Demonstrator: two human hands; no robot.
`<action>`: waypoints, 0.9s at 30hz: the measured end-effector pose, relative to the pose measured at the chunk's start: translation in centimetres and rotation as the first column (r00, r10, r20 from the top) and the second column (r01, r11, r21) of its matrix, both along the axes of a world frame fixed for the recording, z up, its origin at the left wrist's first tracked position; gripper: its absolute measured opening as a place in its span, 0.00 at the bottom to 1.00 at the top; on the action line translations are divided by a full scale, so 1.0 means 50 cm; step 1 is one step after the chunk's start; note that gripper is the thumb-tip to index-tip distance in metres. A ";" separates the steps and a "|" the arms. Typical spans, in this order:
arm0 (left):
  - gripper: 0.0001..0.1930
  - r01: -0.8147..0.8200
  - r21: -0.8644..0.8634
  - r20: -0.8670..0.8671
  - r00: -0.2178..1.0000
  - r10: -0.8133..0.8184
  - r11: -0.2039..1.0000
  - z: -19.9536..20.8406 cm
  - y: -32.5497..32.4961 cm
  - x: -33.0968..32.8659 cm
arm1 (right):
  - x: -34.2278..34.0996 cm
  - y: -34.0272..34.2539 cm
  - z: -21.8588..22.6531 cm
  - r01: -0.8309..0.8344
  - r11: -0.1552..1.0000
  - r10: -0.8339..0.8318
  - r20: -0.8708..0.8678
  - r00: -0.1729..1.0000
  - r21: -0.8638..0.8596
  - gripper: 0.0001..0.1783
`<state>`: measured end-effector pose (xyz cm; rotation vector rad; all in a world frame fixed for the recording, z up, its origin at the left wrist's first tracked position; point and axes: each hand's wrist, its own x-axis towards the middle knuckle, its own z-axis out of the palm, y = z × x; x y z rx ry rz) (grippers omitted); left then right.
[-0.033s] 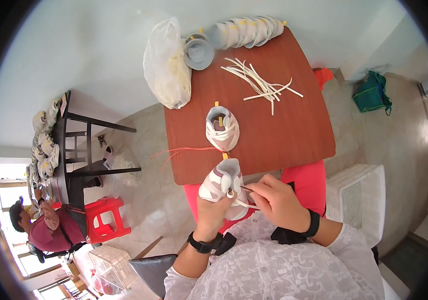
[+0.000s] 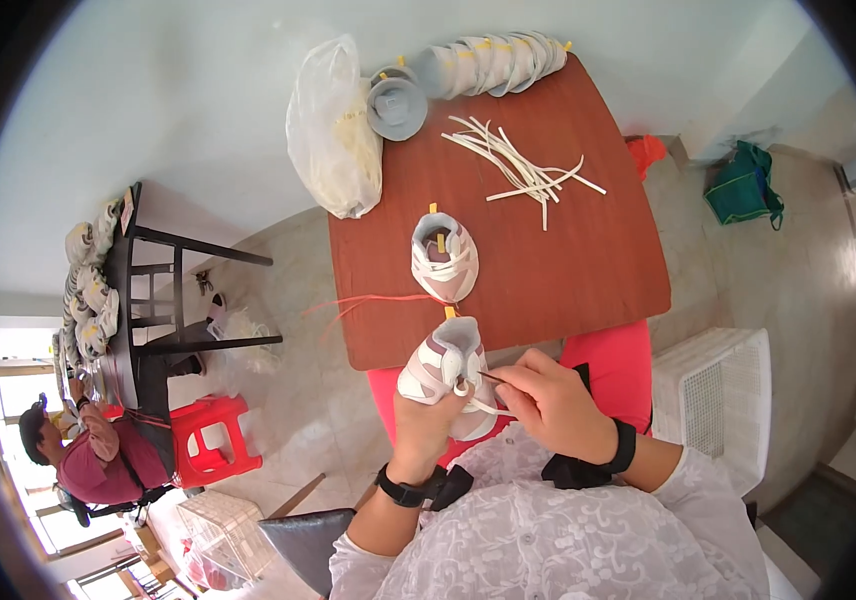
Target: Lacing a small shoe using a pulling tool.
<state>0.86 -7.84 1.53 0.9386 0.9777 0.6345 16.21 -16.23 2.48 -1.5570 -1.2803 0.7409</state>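
Observation:
At the near table edge, my left hand (image 2: 426, 425) is closed around a small white-and-pink shoe (image 2: 433, 362) with a yellow heel loop. A white shoelace (image 2: 493, 408) runs from the shoe's eyelets toward my right hand (image 2: 558, 405). That hand's fingers are pinched on a thin dark tool (image 2: 491, 377), whose tip is at the lacing; its exact shape is too small to tell. Just beyond, a matching laced shoe (image 2: 445, 262) stands on the brown table (image 2: 558, 275). Red cord (image 2: 378, 298) lies between the two shoes and hangs past the table's left edge.
Loose white laces (image 2: 518, 165) lie on the table's far part. Behind them are a row of nested shoe uppers (image 2: 498, 62), grey-lined shoes (image 2: 398, 105) and a plastic bag (image 2: 333, 140). A white basket (image 2: 718, 400) stands at right. At left, a person (image 2: 108, 455) sits by another table.

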 end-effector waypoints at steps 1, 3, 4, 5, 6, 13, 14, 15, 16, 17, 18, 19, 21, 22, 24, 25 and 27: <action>0.23 -0.007 0.017 -0.010 1.000 0.007 1.000 -0.005 -0.001 -0.001 | 0.000 0.000 0.001 0.001 1.000 -0.001 -0.001 1.000 0.001 0.04; 0.23 -0.014 0.034 -0.021 1.000 0.015 0.999 -0.012 -0.003 -0.004 | 0.000 0.000 0.005 0.020 0.996 -0.036 0.186 0.982 0.085 0.03; 0.23 -0.030 0.033 -0.020 0.999 0.031 0.999 -0.014 -0.003 -0.005 | 0.001 0.000 0.008 0.020 0.996 -0.036 0.184 0.982 0.086 0.03; 0.23 -0.045 0.032 -0.018 0.999 0.046 0.998 -0.015 -0.004 -0.006 | 0.001 0.001 0.013 0.026 0.996 -0.046 0.233 0.971 0.085 0.02; 0.23 -0.045 0.032 -0.020 0.999 0.046 0.998 -0.014 -0.005 -0.007 | 0.002 0.001 0.015 0.033 0.996 -0.055 0.282 0.958 0.084 0.02; 0.21 -0.074 0.067 -0.014 0.997 0.075 0.995 -0.011 -0.009 -0.007 | -0.009 0.010 -0.003 0.030 0.995 -0.054 0.270 0.961 0.091 0.05; 0.21 -0.074 0.074 -0.002 0.997 0.074 0.995 -0.010 -0.010 -0.005 | -0.015 0.013 -0.005 0.044 0.997 -0.053 0.126 0.991 0.071 0.05; 0.21 -0.072 0.073 -0.001 0.997 0.073 0.995 -0.007 -0.012 -0.003 | -0.020 0.015 -0.007 0.056 0.997 -0.055 -0.022 0.998 0.048 0.06; 0.20 -0.082 0.074 -0.017 0.996 0.083 0.994 -0.003 -0.014 0.000 | -0.022 0.020 -0.011 0.057 0.997 -0.056 -0.021 0.998 0.047 0.06; 0.19 -0.091 0.075 -0.033 0.995 0.094 0.993 -0.001 -0.016 0.002 | -0.022 0.025 -0.016 0.062 0.997 -0.057 -0.089 0.994 0.046 0.06; 0.19 -0.091 0.075 -0.033 0.995 0.093 0.993 -0.001 -0.016 0.003 | -0.022 0.028 -0.018 0.066 0.997 -0.058 -0.157 0.986 0.046 0.07; 0.18 -0.079 0.104 -0.057 0.995 0.086 0.991 -0.001 -0.017 0.003 | -0.022 0.028 -0.018 0.066 0.997 -0.058 -0.157 0.986 0.046 0.07; 0.17 -0.068 0.131 -0.081 0.994 0.079 0.989 0.001 -0.020 0.004 | -0.022 0.028 -0.018 0.034 0.997 -0.032 -0.031 0.999 0.063 0.07; 0.16 -0.077 0.106 -0.066 0.994 0.084 0.991 0.003 -0.022 0.005 | -0.022 0.027 -0.016 0.033 0.997 -0.031 -0.032 0.999 0.063 0.07; 0.15 -0.087 0.080 -0.052 0.994 0.092 0.993 0.001 -0.024 0.001 | -0.023 0.025 -0.011 0.025 0.994 -0.035 0.092 0.995 0.103 0.08; 0.18 -0.050 0.073 -0.095 0.994 0.056 0.996 -0.005 -0.023 -0.004 | -0.026 0.023 -0.013 0.024 0.994 -0.033 0.092 0.995 0.103 0.08; 0.22 -0.014 0.065 -0.137 0.990 0.022 0.998 -0.010 -0.023 -0.008 | -0.031 0.021 -0.016 0.013 0.992 -0.040 0.213 0.976 0.129 0.08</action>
